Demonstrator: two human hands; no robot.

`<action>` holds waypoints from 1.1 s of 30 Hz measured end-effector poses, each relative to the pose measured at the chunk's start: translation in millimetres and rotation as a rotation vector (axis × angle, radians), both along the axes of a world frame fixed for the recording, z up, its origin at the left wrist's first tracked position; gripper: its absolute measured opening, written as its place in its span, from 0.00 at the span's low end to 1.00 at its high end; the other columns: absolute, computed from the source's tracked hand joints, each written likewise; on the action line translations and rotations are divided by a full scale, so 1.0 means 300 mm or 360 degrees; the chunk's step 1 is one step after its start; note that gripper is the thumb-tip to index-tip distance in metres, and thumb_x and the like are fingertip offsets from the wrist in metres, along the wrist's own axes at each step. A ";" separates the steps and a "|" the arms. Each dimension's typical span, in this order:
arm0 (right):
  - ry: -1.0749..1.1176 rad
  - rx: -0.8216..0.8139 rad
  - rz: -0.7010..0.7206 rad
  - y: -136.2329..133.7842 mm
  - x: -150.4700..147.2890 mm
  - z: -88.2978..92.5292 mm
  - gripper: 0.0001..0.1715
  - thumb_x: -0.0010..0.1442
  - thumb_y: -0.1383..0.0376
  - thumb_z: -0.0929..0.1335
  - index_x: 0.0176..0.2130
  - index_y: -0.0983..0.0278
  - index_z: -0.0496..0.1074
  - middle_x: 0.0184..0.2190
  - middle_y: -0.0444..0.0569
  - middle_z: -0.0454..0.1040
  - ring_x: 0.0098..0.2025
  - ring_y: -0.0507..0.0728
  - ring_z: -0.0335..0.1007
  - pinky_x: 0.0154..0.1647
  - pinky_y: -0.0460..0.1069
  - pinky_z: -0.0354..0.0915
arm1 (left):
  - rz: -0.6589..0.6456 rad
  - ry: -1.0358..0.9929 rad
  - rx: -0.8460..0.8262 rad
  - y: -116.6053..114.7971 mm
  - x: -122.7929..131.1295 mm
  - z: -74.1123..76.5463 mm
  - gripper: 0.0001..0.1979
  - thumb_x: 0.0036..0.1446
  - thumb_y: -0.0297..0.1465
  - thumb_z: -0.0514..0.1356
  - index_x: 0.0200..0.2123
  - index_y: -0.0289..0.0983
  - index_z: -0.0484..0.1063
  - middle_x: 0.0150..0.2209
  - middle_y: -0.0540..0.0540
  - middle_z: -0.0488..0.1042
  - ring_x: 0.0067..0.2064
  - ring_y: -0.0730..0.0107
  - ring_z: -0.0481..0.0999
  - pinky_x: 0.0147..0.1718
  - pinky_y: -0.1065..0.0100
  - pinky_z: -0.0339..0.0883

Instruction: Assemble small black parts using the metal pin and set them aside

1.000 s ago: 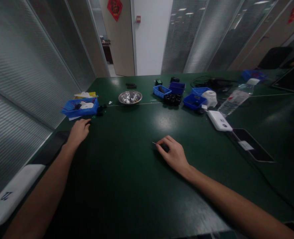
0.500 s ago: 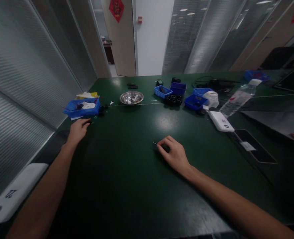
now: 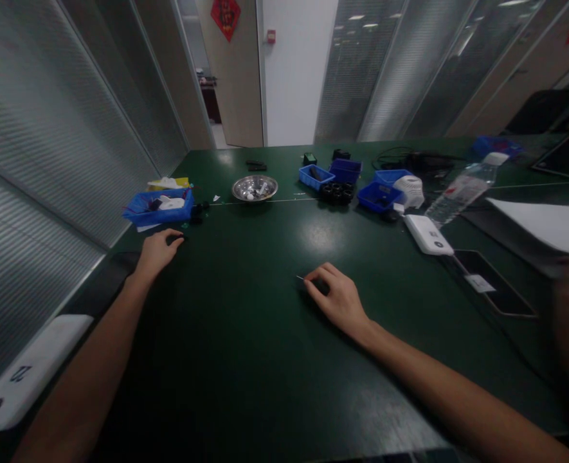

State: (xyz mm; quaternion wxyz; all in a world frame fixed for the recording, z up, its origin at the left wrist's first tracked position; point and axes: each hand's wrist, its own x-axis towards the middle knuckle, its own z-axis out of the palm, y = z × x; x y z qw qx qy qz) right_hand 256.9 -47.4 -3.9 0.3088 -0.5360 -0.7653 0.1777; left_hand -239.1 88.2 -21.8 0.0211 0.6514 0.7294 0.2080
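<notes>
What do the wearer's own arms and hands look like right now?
The left hand and right hand wear no gloves. Both forearms are bare, with no sleeve, watch, bracelet or cable visible on them. Fine markings can't be made out.

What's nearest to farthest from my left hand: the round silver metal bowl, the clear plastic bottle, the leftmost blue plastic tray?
1. Leftmost blue plastic tray, just beyond your left hand.
2. Round silver metal bowl, ahead and rightward.
3. Clear plastic bottle, far right.
</notes>
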 end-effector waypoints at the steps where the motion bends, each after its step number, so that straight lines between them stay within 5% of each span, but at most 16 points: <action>1: 0.0004 0.0000 -0.0002 0.000 0.000 0.001 0.07 0.69 0.60 0.68 0.40 0.59 0.76 0.40 0.47 0.75 0.37 0.55 0.73 0.37 0.49 0.66 | 0.0014 0.0033 -0.0016 0.001 0.008 0.002 0.17 0.60 0.40 0.62 0.48 0.41 0.81 0.46 0.43 0.82 0.46 0.52 0.79 0.50 0.59 0.71; 9: 0.0015 -0.0005 0.0016 0.001 0.003 0.004 0.08 0.69 0.59 0.68 0.40 0.59 0.76 0.40 0.47 0.75 0.36 0.55 0.73 0.36 0.49 0.67 | 0.0175 -0.0064 -0.0143 0.008 -0.042 0.024 0.17 0.61 0.34 0.63 0.52 0.37 0.79 0.49 0.41 0.80 0.50 0.57 0.78 0.53 0.62 0.68; 16: 0.0010 0.0000 0.0023 0.003 0.009 -0.006 0.09 0.69 0.59 0.67 0.41 0.59 0.76 0.41 0.47 0.75 0.36 0.55 0.73 0.37 0.50 0.67 | 0.0243 -0.0068 -0.0149 -0.010 -0.088 0.017 0.19 0.63 0.35 0.62 0.55 0.37 0.79 0.46 0.42 0.81 0.41 0.62 0.76 0.50 0.62 0.68; 25: 0.0007 0.0004 0.0035 0.006 0.009 -0.005 0.09 0.69 0.59 0.67 0.41 0.59 0.76 0.40 0.48 0.75 0.35 0.55 0.72 0.35 0.50 0.67 | 0.0090 0.0187 -0.0084 -0.003 -0.096 0.006 0.21 0.63 0.34 0.58 0.56 0.35 0.79 0.52 0.39 0.79 0.42 0.57 0.77 0.53 0.59 0.68; 33: 0.0008 -0.0018 0.0046 -0.001 0.006 0.006 0.08 0.69 0.60 0.67 0.41 0.60 0.76 0.41 0.47 0.75 0.37 0.55 0.73 0.37 0.50 0.67 | 0.0298 0.0016 0.0017 -0.017 -0.096 0.000 0.19 0.64 0.37 0.60 0.54 0.39 0.81 0.39 0.44 0.82 0.32 0.63 0.75 0.44 0.62 0.71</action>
